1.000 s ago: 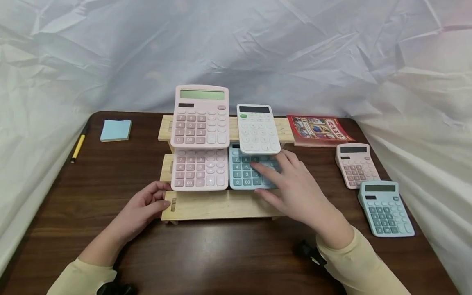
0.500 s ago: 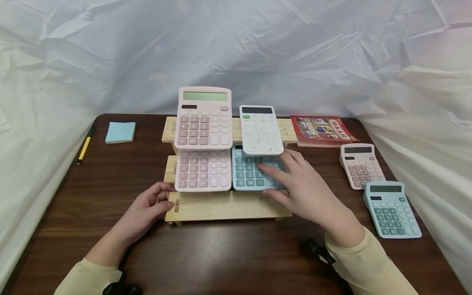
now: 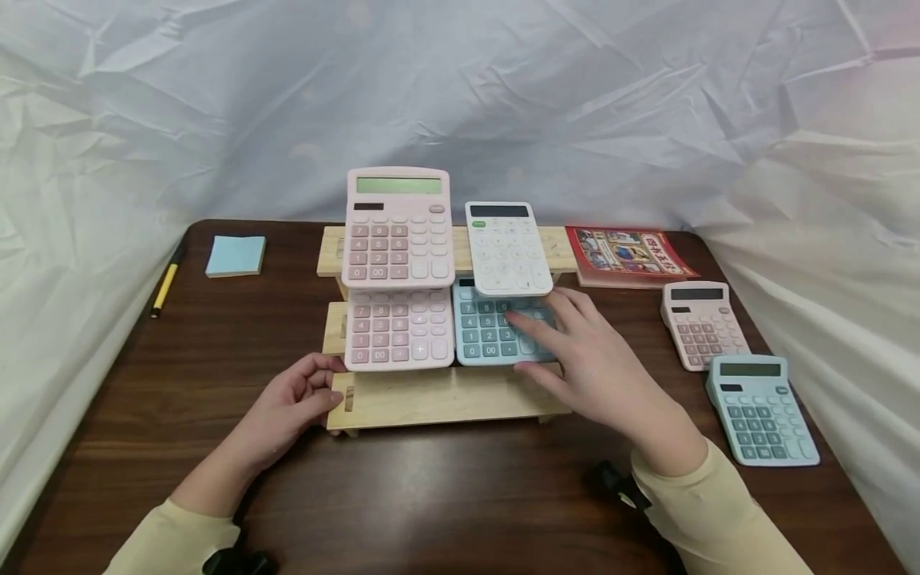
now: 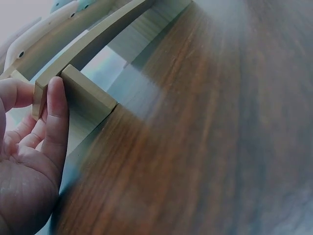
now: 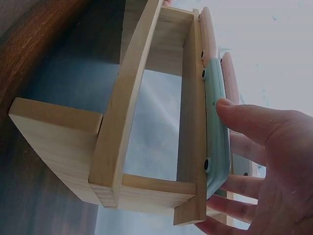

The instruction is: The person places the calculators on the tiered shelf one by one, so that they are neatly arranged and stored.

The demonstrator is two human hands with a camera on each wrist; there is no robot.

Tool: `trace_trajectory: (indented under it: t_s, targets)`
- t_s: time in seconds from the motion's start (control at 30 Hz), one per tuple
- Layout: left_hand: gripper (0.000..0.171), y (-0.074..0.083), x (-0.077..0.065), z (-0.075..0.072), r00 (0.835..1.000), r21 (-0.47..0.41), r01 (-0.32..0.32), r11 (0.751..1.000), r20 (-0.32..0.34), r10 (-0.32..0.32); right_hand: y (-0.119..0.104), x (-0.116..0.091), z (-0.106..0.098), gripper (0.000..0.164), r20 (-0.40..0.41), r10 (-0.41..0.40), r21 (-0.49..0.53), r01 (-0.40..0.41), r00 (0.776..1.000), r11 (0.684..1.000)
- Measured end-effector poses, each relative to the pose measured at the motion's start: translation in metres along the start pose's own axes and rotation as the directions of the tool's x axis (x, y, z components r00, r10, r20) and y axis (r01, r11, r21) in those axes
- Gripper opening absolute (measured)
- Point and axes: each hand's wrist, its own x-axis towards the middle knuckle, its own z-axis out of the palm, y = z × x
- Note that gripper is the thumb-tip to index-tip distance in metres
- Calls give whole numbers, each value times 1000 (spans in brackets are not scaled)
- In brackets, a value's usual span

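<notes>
Blue calculator [image 3: 489, 327], lying face up on the right half of the middle tier of a three-tier wooden rack [image 3: 438, 399]. The right hand [image 3: 604, 367] lies over its right side, loosely spread: thumb at the front edge, index finger laid on the keys, other fingers along the side, touching without curling round it. The left hand [image 3: 295, 399] is nearly closed, pinching the left end of the rack's lowest tier between thumb and fingers.

Steadying the calculator well seems to call for light, even contact from the right hand, since a hard push could shift the rack. The left pinch would best stay firm as a brace. The right fingers have little room beneath the white calculator [image 3: 509, 251] on the rack's top tier, so nudges should be small and sideways.

Counted: six calculators. Three are pink: an upper one [image 3: 398, 228] on the rack's top tier, a lower one [image 3: 400, 335] on its middle tier, and a third [image 3: 700, 327] to its right. Two are blue: the touched one, and a second [image 3: 762, 415] right of the rack. One is white. Also one red book [image 3: 628, 254] by the rack's back right corner; one blue note pad [image 3: 235, 256] and one yellow-and-black pen [image 3: 165, 286], both left of the rack.
</notes>
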Motion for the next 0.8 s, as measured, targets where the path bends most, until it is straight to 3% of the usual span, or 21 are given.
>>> trace_trajectory:
  t_s: [0.37, 0.6, 0.8]
  targets:
    - [44, 3, -2, 3, 997, 108, -59, 992, -38, 63, -2, -2, -4, 58, 23, 13, -8, -13, 1000, 1000]
    - [45, 0, -4, 5, 995, 54, -93, 994, -32, 94, -3, 0, -4, 57, 23, 33, 0, -33, 999, 999]
    - [47, -2, -6, 7, 996, 15, -73, 997, -45, 74, 1, -1, -6, 57, 30, 31, 40, -32, 999, 999]
